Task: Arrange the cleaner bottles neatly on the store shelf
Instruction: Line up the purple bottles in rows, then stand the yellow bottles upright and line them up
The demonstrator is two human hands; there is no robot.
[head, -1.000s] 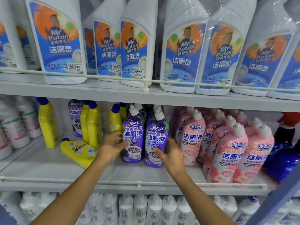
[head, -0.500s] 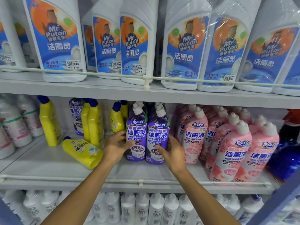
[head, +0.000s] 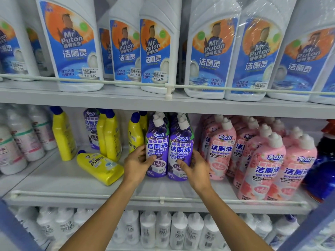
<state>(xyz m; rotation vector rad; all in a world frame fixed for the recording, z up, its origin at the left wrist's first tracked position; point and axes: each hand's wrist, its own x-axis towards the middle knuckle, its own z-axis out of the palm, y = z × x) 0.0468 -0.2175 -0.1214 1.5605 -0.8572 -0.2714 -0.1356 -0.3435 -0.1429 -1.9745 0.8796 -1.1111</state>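
Facing a store shelf (head: 54, 180) stocked with toilet cleaner and working at its middle level, behind a thin wire rail (head: 217, 201). Looking up at big white jugs (head: 76, 51) with blue and orange labels lining the level above, those on the right wrapped in clear film. Reaching in beside a block of pink bottles (head: 262, 167) crowding the right side several rows deep, with a dark blue bottle (head: 322, 174) just beyond them at the far right edge. Reaching past upright yellow bottles (head: 110, 136) with blue caps on the left, and 1 fallen yellow bottle (head: 99, 167) lying on its side near the front, cap pointing back and left. Handling 2 bottles standing upright and touching at the centre of that level, between the yellow stock and the pink. Gripping the left purple bottle (head: 157, 142) with the left hand (head: 136, 165), thumb across the label, fingers curling round its left side. Gripping the right purple bottle (head: 181, 147) with the right hand (head: 196, 169), thumb pressing the lower label, fingers wrapping its right side.
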